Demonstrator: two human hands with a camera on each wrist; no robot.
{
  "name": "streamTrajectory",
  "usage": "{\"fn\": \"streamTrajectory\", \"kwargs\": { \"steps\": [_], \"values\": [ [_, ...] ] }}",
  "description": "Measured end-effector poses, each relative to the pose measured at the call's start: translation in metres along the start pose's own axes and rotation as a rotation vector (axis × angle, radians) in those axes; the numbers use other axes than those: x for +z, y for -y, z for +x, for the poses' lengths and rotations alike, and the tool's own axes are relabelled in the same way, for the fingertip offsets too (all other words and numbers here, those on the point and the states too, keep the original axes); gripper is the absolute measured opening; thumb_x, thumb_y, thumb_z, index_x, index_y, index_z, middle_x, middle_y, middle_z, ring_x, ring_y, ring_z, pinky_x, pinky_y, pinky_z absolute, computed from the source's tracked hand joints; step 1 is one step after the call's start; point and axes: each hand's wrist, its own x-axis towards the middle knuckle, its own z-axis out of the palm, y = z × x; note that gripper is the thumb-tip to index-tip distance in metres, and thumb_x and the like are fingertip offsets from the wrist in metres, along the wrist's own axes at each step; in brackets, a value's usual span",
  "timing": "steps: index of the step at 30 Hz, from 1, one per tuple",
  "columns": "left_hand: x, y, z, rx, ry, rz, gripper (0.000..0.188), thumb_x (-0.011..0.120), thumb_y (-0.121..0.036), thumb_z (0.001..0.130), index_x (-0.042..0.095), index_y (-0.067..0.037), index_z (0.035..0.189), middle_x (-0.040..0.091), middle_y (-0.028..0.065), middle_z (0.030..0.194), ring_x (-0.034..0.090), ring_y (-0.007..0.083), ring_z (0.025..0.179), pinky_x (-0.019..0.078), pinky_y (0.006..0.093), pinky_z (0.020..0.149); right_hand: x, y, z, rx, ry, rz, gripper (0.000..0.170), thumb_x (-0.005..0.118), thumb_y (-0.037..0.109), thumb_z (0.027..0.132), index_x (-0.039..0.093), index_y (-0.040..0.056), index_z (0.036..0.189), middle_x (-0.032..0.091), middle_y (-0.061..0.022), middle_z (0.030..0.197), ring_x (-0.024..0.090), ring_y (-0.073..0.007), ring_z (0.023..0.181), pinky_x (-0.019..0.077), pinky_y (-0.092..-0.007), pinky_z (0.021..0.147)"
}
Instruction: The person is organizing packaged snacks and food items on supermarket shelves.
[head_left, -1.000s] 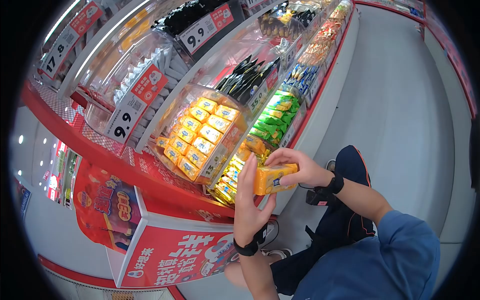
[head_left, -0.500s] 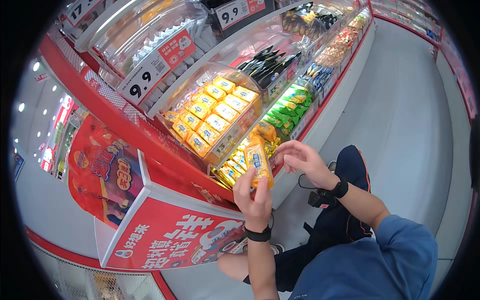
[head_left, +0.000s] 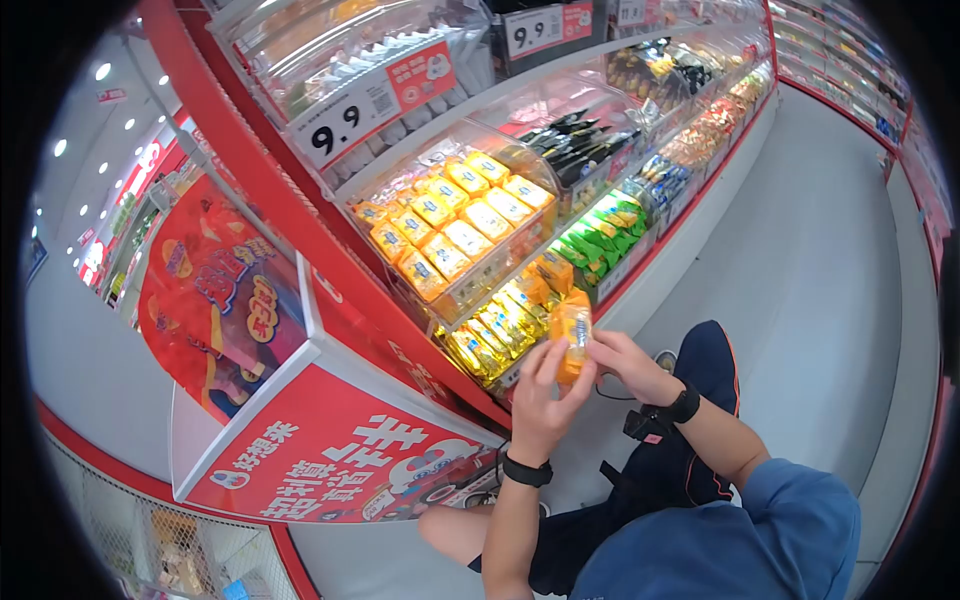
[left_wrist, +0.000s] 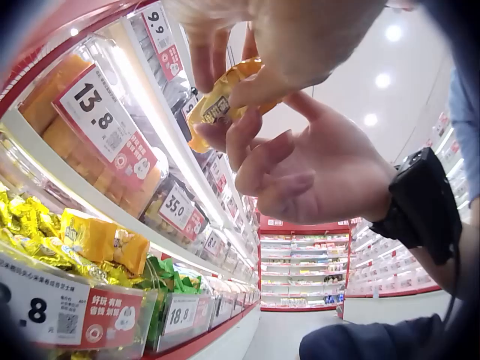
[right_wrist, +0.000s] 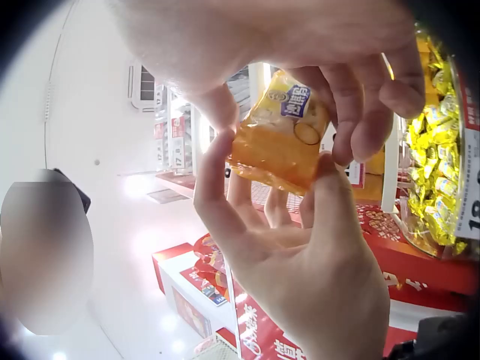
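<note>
Above the lower bins, a small orange-yellow wrapped packet (head_left: 572,330) is held between both hands in the head view. My left hand (head_left: 542,405) pinches its lower part with thumb and fingers; my right hand (head_left: 637,370) has its fingertips at the right side. From the right wrist, the packet (right_wrist: 281,135) shows a blue label, with my left hand (right_wrist: 300,259) gripping it from below and my right hand (right_wrist: 262,34) around its upper edges. The left wrist view has the packet (left_wrist: 217,105) between the curled fingers of both hands.
Orange packets fill a clear bin (head_left: 450,285) on the shelf. Below are gold-wrapped sweets (head_left: 490,340) and green packets (head_left: 605,235). A red promotional sign (head_left: 330,450) stands at the left, and a grey aisle floor (head_left: 790,250) runs along the right.
My right hand has let go of the packet and come back to its side. The packet has turned from lying sideways to upright in my left hand. The shelves have shifted right in view.
</note>
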Motion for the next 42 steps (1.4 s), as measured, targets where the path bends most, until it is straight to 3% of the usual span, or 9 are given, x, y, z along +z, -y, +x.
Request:
{"fn": "streamTrajectory", "kwargs": {
  "steps": [2, 6, 7, 12, 16, 17, 20, 27, 42],
  "values": [
    [-0.002, 0.008, -0.003, 0.027, 0.116, -0.067, 0.049, 0.065, 0.002, 0.072, 0.060, -0.020, 0.114, 0.044, 0.0143, 0.135, 0.054, 0.0328, 0.111, 0.0511, 0.0386, 0.086, -0.005, -0.004, 0.007, 0.052, -0.061, 0.057, 0.036, 0.054, 0.035, 0.095, 0.057, 0.0026, 0.110, 0.061, -0.0004, 0.086, 0.056, -0.0065, 0.067, 0.0423, -0.0205, 0.057],
    [-0.008, 0.027, -0.022, -0.164, -0.033, -0.238, 0.054, 0.062, 0.005, 0.072, 0.052, -0.007, 0.124, 0.049, 0.0183, 0.130, 0.057, 0.0333, 0.109, 0.0519, 0.0380, 0.085, -0.011, 0.009, 0.025, -0.024, -0.107, 0.003, 0.035, 0.054, 0.034, 0.095, 0.057, 0.0020, 0.109, 0.062, -0.0007, 0.086, 0.057, -0.0059, 0.066, 0.0436, -0.0199, 0.057],
    [-0.010, 0.036, -0.027, -0.155, -0.104, -0.258, 0.056, 0.063, 0.003, 0.074, 0.047, 0.000, 0.127, 0.052, 0.0198, 0.127, 0.060, 0.0308, 0.103, 0.0524, 0.0358, 0.079, -0.009, 0.022, 0.033, -0.054, -0.082, -0.019, 0.035, 0.054, 0.034, 0.095, 0.057, 0.0018, 0.108, 0.062, -0.0006, 0.086, 0.057, -0.0056, 0.066, 0.0435, -0.0198, 0.056],
    [-0.016, 0.058, -0.053, -0.425, -0.232, -0.423, 0.050, 0.060, 0.007, 0.076, 0.050, -0.002, 0.124, 0.056, 0.0140, 0.110, 0.059, 0.0178, 0.078, 0.0466, 0.0234, 0.057, 0.004, 0.087, 0.132, -0.086, 0.042, -0.425, 0.033, 0.050, 0.032, 0.098, 0.060, 0.0013, 0.104, 0.058, 0.0025, 0.084, 0.054, -0.0042, 0.072, 0.0413, -0.0203, 0.061],
    [-0.010, 0.062, -0.081, -0.495, -0.073, -0.444, 0.045, 0.060, 0.006, 0.075, 0.054, -0.001, 0.119, 0.060, 0.0153, 0.100, 0.062, 0.0237, 0.076, 0.0513, 0.0303, 0.067, 0.031, 0.099, 0.235, -0.776, -0.318, -1.262, 0.043, 0.053, 0.036, 0.092, 0.058, -0.0060, 0.083, 0.058, -0.0198, 0.075, 0.058, -0.0334, 0.071, 0.0467, -0.0419, 0.068],
    [-0.007, 0.060, -0.090, -0.513, -0.009, -0.487, 0.045, 0.061, 0.003, 0.074, 0.054, -0.001, 0.119, 0.061, 0.0173, 0.101, 0.063, 0.0292, 0.083, 0.0522, 0.0349, 0.075, 0.042, 0.111, 0.242, -0.647, -0.339, -1.494, 0.041, 0.055, 0.034, 0.090, 0.059, -0.0063, 0.084, 0.060, -0.0235, 0.080, 0.058, -0.0398, 0.080, 0.0463, -0.0448, 0.072],
    [0.009, 0.057, -0.108, -0.269, 0.101, -0.306, 0.050, 0.065, -0.002, 0.074, 0.053, -0.004, 0.122, 0.059, 0.0151, 0.109, 0.061, 0.0303, 0.095, 0.0507, 0.0376, 0.081, 0.041, 0.102, 0.305, -0.880, -0.280, -1.578, 0.039, 0.056, 0.032, 0.089, 0.059, -0.0070, 0.086, 0.062, -0.0249, 0.085, 0.058, -0.0402, 0.086, 0.0464, -0.0445, 0.075],
    [0.017, 0.046, -0.112, -0.265, 0.239, -0.411, 0.047, 0.062, -0.002, 0.077, 0.053, -0.004, 0.123, 0.059, 0.0114, 0.108, 0.061, 0.0289, 0.092, 0.0507, 0.0367, 0.080, 0.065, 0.118, 0.364, -0.408, 0.068, -1.542, 0.032, 0.052, 0.029, 0.089, 0.062, 0.0043, 0.108, 0.065, -0.0201, 0.103, 0.061, -0.0351, 0.097, 0.0465, -0.0443, 0.083],
    [0.005, 0.059, -0.103, -0.382, 0.187, -0.323, 0.033, 0.064, -0.003, 0.075, 0.059, -0.004, 0.108, 0.063, 0.0113, 0.095, 0.063, 0.0290, 0.082, 0.0521, 0.0362, 0.072, 0.066, 0.107, 0.390, -0.255, 0.189, -1.530, 0.044, 0.053, 0.040, 0.087, 0.063, 0.0042, 0.110, 0.065, -0.0203, 0.106, 0.061, -0.0348, 0.099, 0.0473, -0.0428, 0.084]
  ]
}}
